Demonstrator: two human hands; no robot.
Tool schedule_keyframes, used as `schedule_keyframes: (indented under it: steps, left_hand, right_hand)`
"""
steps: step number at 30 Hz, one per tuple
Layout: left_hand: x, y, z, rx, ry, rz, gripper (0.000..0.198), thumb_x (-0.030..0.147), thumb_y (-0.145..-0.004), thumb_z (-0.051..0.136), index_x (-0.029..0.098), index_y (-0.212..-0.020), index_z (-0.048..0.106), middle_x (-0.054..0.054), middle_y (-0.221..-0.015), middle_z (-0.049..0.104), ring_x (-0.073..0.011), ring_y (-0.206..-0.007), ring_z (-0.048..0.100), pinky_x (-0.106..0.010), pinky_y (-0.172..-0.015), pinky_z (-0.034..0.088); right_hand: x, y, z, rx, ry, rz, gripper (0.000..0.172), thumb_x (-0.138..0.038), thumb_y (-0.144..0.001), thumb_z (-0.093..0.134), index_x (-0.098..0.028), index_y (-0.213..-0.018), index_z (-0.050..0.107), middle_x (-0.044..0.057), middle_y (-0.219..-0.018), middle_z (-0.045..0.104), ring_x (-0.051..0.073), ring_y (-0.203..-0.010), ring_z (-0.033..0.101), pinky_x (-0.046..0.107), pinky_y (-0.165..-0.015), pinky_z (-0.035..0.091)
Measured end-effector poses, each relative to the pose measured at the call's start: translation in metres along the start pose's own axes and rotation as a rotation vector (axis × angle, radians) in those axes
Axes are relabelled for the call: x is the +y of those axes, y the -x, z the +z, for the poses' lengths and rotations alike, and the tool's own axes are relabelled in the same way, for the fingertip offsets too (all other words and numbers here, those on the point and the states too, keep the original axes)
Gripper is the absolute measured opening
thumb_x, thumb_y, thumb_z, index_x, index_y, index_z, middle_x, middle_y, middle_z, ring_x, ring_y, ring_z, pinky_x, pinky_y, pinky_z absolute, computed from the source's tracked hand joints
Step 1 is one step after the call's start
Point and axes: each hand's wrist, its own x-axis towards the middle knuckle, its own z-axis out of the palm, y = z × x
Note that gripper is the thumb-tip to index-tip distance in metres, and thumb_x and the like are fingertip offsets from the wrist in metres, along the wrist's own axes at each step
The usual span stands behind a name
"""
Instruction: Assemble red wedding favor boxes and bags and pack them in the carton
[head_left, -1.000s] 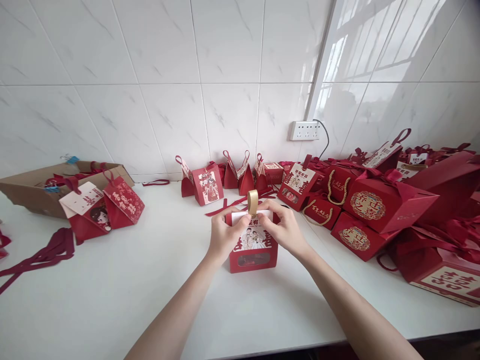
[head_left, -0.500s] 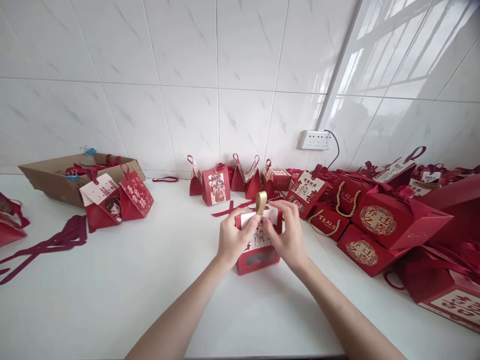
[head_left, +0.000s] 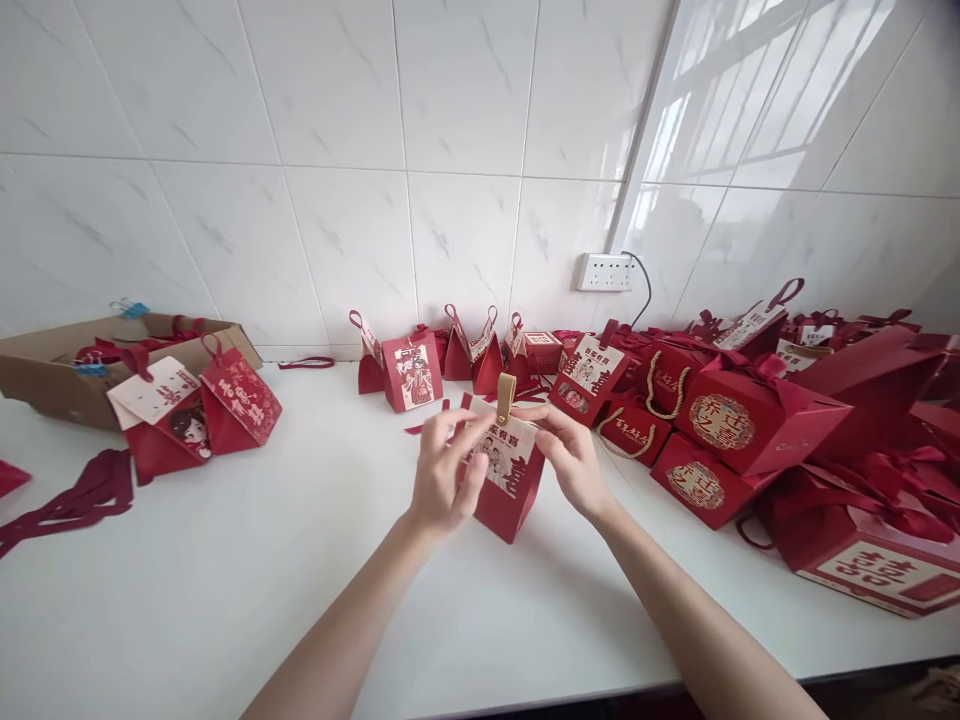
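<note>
Between both grips (head_left: 442, 478) (head_left: 576, 465), red box (head_left: 507, 485)

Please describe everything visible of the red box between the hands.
The red box looks like card and seems upright on the white table, turned at an angle. Its pale front panel bears dark red characters and a drawn couple. A gold strap with a round stud loops above it. The right hand touches its upper right edge; the left hand overlaps its left side, contact unclear.

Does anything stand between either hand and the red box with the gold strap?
Nothing visible does: the right hand is at the red box, by its upper right edge, and the left hand is in front of its left side.
</note>
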Motion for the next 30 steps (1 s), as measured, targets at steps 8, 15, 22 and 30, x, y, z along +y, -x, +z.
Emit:
schedule_keyframes:
  steps: [8, 15, 22, 30]
  left_hand:
    - [0.013, -0.015, -0.005, -0.022, 0.280, -0.504, 0.018, 0.031, -0.077, 0.061, 0.020, -0.091, 0.059, -0.003, -0.093, 0.063, -0.0183, -0.091, 0.060, -0.029, -0.081, 0.047]
    - [0.018, -0.019, -0.014, -0.140, 0.493, -0.570, 0.027, 0.031, -0.074, 0.065, 0.019, -0.097, 0.059, 0.001, -0.070, 0.059, -0.0140, -0.066, 0.058, -0.025, -0.063, 0.047]
    - [0.021, -0.023, -0.011, -0.166, 0.469, -0.573, 0.015, 0.032, -0.076, 0.062, 0.017, -0.072, 0.065, -0.003, -0.075, 0.065, -0.0154, -0.070, 0.060, -0.024, -0.065, 0.047]
    - [0.020, -0.021, -0.013, -0.174, 0.441, -0.580, 0.017, 0.032, -0.077, 0.061, 0.017, -0.069, 0.064, -0.001, -0.067, 0.063, -0.0148, -0.065, 0.059, -0.024, -0.062, 0.046]
  right_hand:
    - [-0.008, 0.000, 0.003, 0.033, 0.027, 0.055, 0.022, -0.027, -0.081, 0.040, -0.020, -0.082, 0.061, 0.002, -0.078, 0.064, 0.016, -0.067, 0.057, 0.028, -0.061, 0.045]
    - [-0.012, 0.000, 0.002, 0.011, 0.114, 0.020, 0.016, -0.026, -0.080, 0.045, -0.019, -0.076, 0.058, 0.000, -0.070, 0.060, 0.013, -0.062, 0.053, 0.025, -0.058, 0.042]
    - [-0.011, 0.000, 0.004, 0.014, 0.172, -0.042, 0.009, -0.029, -0.077, 0.059, -0.019, -0.079, 0.059, 0.000, -0.077, 0.065, 0.014, -0.068, 0.057, 0.026, -0.064, 0.045]
    - [-0.007, -0.001, 0.001, -0.041, 0.199, -0.062, 0.012, -0.031, -0.082, 0.058, -0.020, -0.082, 0.061, 0.002, -0.080, 0.065, 0.016, -0.074, 0.060, 0.028, -0.068, 0.047]
